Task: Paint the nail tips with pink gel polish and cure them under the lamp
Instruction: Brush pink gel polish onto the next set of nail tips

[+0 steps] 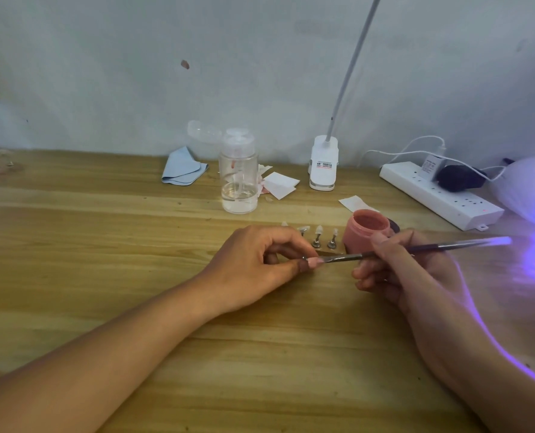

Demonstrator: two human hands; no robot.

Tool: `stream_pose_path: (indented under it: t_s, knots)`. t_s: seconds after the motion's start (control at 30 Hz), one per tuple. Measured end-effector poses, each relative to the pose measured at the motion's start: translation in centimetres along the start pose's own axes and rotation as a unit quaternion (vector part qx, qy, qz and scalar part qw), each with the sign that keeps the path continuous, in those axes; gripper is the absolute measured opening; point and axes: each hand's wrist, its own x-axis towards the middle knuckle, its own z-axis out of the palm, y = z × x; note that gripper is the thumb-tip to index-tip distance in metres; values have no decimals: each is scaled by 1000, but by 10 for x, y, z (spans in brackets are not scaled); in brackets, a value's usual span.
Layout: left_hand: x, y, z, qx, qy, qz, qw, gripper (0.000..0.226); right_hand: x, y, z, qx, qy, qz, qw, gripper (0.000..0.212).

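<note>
My left hand pinches a small nail tip coated in pink, held just above the wooden table. My right hand grips a thin brush like a pen, and its bristle end touches the nail tip. An open pink gel pot stands right behind the brush. Several clear nail tips on small metal stands form a row to the left of the pot. The curing lamp glows violet at the right edge.
A clear pump bottle with liquid stands mid-table, with a blue cloth and paper wipes near it. A clip-on desk lamp base and a white power strip with plugs lie along the wall.
</note>
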Motion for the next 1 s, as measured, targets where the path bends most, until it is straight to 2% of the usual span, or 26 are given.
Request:
stream_pose_path:
  t_s: [0.57,0.7,0.77,0.87,1.0]
  knots:
    - [-1,-1,1,24,0,5,1000,5,-1,-2,4,2,7,-2,1000,21]
    - [-1,0,1,22,5,7,1000,4,4,-5,-2,22,78,-72,994,16]
    - [0,0,1,19,10,6,1000,5,11,-10,-9,-22,113,-122,986,13]
    - [-1,0,1,11,9,3,1000,4,27,-15,-22,-169,121,-167,964,18]
    - [-1,0,1,14,6,3,1000,2,44,-9,-28,-297,107,-137,939,21]
